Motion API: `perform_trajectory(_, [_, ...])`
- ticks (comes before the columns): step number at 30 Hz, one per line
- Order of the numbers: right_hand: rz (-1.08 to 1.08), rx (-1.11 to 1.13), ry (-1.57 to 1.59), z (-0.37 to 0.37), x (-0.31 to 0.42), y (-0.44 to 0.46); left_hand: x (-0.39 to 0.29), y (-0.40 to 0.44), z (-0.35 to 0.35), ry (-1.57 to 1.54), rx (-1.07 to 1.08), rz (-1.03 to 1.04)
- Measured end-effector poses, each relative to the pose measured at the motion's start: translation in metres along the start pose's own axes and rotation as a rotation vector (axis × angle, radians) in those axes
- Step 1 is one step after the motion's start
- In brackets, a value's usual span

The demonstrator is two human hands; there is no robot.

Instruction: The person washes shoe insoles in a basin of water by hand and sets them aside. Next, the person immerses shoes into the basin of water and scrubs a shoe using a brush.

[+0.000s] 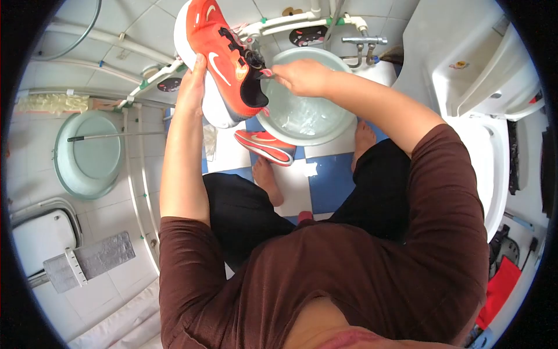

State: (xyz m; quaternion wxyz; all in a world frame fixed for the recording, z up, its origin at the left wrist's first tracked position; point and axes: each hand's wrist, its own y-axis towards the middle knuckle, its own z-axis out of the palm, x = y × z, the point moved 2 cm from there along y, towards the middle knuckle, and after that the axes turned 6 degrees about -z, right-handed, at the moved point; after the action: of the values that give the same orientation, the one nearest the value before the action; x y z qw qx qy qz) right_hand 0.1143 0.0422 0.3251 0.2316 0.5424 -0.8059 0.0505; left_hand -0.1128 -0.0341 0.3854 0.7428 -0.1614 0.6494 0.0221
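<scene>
An orange-red sneaker (224, 67) with a white sole, white swoosh and black lining is raised at the upper centre, toe pointing up. My left hand (195, 87) grips it by the sole side. Beside the shoe opening, my right hand (300, 77) is closed in a pinch on a small pink tab (267, 72) at the tongue; its fingertips are partly hidden. Behind and below this hand, a pale green basin (308, 119) holds water. A second orange-red sneaker (264, 146) lies on the floor, against the basin's lower left.
White pipes (279, 26) and a metal tap (365, 41) run along the wall ahead. A white sink (491, 168) stands close on my right. Another green basin (87, 154) hangs on the left wall. My bare feet (267, 183) are on blue and white tiles (330, 186).
</scene>
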Motion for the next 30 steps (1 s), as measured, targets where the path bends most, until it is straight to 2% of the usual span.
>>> perform_trajectory(2, [-0.018, 0.074, 0.043, 0.003, 0.005, -0.005, 0.001, 0.002, -0.005, 0.025, -0.034, 0.01])
perform_trajectory(4, [-0.058, 0.2, 0.062, 0.002, 0.013, -0.008, -0.004, 0.002, -0.008, 0.098, -0.028, 0.105])
perform_trajectory(7, [-0.063, 0.299, -0.054, -0.003, 0.022, -0.004, -0.005, -0.003, 0.0, 0.182, -0.012, 0.16])
perform_trajectory(10, [0.027, 0.334, -0.047, -0.027, 0.033, -0.006, -0.006, -0.003, 0.0, 0.173, -0.018, 0.158])
perform_trajectory(13, [0.028, 0.422, 0.488, -0.02, 0.024, -0.003, -0.008, -0.002, 0.0, 0.144, -0.004, 0.212])
perform_trajectory(16, [0.074, 0.565, 0.295, -0.008, 0.037, 0.002, -0.007, -0.006, 0.003, 0.121, 0.009, 0.251])
perform_trajectory(17, [-0.064, 0.44, 0.078, -0.014, 0.039, -0.001, -0.003, -0.005, 0.004, 0.1, 0.008, 0.238])
perform_trajectory(20, [0.014, 0.296, -0.065, 0.0, 0.03, 0.001, 0.0, -0.004, 0.006, 0.047, -0.067, 0.122])
perform_trajectory(22, [0.061, 0.211, -0.079, -0.002, 0.024, 0.005, 0.003, 0.002, 0.0, -0.082, -0.078, -0.013])
perform_trajectory(26, [0.101, 0.04, -0.094, -0.003, 0.013, 0.008, 0.012, 0.007, -0.002, -0.347, 0.159, -0.055])
perform_trajectory(30, [0.117, -0.069, -0.114, 0.001, 0.002, 0.012, 0.012, 0.002, 0.012, -0.288, 0.139, -0.037])
